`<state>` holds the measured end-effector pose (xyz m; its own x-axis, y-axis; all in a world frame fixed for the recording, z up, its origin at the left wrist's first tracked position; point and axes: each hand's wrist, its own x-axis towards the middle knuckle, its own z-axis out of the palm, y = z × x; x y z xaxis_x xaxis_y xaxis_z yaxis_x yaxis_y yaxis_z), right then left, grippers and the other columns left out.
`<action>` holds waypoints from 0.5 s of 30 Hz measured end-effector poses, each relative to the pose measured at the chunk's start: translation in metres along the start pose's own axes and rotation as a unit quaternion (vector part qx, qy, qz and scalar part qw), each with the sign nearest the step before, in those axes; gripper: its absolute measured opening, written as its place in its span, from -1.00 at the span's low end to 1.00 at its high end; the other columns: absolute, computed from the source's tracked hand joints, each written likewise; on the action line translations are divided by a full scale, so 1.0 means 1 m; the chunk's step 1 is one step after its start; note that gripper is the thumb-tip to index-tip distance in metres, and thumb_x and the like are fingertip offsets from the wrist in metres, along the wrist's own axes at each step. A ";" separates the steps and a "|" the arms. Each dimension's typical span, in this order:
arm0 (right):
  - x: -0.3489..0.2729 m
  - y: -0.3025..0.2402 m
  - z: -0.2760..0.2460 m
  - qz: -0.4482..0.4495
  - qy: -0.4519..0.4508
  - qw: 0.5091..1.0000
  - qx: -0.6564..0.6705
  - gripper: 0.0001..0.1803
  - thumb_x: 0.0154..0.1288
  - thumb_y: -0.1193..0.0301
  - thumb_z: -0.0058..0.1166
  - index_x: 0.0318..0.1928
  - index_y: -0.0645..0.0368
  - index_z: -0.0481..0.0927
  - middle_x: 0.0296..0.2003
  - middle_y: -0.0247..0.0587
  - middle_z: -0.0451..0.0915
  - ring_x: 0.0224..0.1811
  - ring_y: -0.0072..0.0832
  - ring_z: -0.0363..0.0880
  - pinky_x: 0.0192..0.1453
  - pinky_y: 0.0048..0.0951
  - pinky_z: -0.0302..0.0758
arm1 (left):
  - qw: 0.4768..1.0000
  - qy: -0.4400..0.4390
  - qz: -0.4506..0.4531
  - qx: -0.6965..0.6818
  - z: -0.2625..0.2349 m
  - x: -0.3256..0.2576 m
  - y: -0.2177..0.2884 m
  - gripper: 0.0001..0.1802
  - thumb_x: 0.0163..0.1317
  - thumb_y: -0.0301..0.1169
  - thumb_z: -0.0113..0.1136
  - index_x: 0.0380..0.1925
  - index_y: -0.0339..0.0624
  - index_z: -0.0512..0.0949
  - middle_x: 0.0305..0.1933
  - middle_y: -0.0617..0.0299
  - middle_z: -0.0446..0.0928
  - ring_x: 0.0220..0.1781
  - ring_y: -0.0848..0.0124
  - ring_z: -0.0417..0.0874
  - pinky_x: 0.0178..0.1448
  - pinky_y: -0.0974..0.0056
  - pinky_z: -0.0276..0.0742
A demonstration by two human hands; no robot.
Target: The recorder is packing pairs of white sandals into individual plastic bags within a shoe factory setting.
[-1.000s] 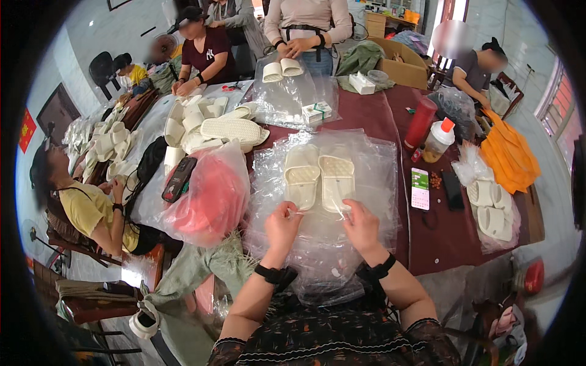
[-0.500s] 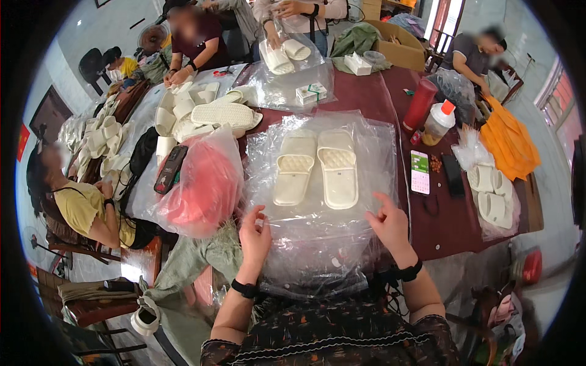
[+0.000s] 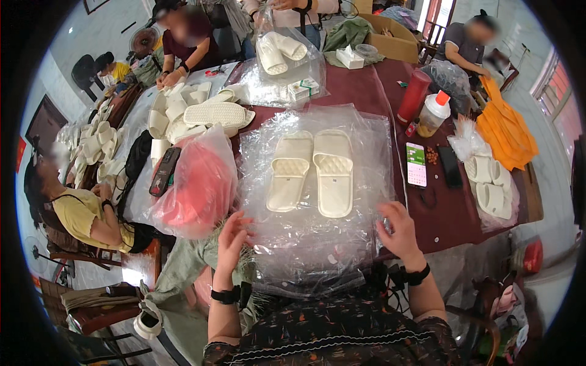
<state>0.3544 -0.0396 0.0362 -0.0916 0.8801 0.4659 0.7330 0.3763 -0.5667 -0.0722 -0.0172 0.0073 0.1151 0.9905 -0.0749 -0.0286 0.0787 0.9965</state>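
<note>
Two cream slippers lie side by side on a stack of clear plastic bags [image 3: 372, 165] in front of me, the left slipper [image 3: 288, 174] tilted slightly and the right slipper [image 3: 334, 177] nearly straight, toes pointing away. My left hand [image 3: 233, 236] hovers near the left front side of the bags, fingers apart and holding nothing. By the right front side is my right hand [image 3: 397, 229], its fingers spread and empty too. Neither hand touches the slippers. Whether the fingertips brush the plastic, I cannot tell.
Left of the bags sits a clear bag with something red inside [image 3: 201, 189], a dark case [image 3: 163, 174] on it. Loose slippers [image 3: 213, 114] pile behind. To the right are a phone [image 3: 416, 165], a bottle [image 3: 434, 116] and a red cylinder [image 3: 414, 94]. Other people work around the table.
My hands have drawn apart, the left moving left and the right moving slightly right, both away from the slippers. Across the table, a co-worker's hand has left the bagged slippers and the bag is lifted.
</note>
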 end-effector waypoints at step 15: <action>0.013 0.030 0.028 0.061 -0.045 0.996 0.037 -0.80 0.31 0.35 0.16 -0.45 0.14 0.68 -0.53 -0.24 0.62 -0.36 -0.19 0.55 -0.22 -0.12 0.45 | 0.940 -0.050 0.132 0.309 0.031 0.033 0.001 -0.80 0.36 -0.39 0.15 -0.17 -0.22 0.70 -0.30 0.07 0.73 -0.21 0.20 0.75 -0.03 0.16 0.59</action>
<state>0.3564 -0.0086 0.0057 -0.0678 0.9417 0.3294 0.6906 0.2826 -0.6657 -0.0374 0.0119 0.0074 0.2780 0.9485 0.1518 0.5102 -0.2797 0.8133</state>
